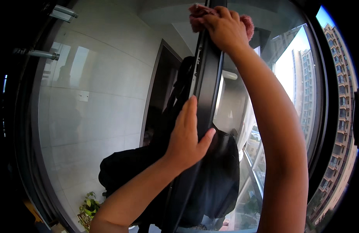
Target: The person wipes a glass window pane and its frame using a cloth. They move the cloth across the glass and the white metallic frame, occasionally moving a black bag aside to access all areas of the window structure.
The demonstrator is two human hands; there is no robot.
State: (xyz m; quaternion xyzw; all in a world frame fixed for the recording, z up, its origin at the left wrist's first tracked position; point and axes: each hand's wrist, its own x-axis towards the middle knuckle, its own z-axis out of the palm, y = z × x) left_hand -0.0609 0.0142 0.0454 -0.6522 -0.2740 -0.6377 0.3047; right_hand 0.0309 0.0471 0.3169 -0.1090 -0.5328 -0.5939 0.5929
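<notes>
A dark window sash frame (208,77) stands upright in the middle, its narrow edge toward me. High on it my right hand (230,31) is closed on a fluffy pink cloth (197,17), which is bunched on both sides of the frame. Cloth shows left of the fingers and again to the right of the hand. Lower down, my left hand (188,136) lies against the same frame with its fingers straight and its thumb apart. It holds no loose object. Small fittings show along the frame's left edge, above the left fingertips.
Glass panes flank the frame. To the left are a pale tiled wall (98,112) and a dark doorway (158,93). A leafy plant (89,209) stands at lower left. Tall buildings (340,97) are outside on the right. Metal brackets (43,54) jut in at upper left.
</notes>
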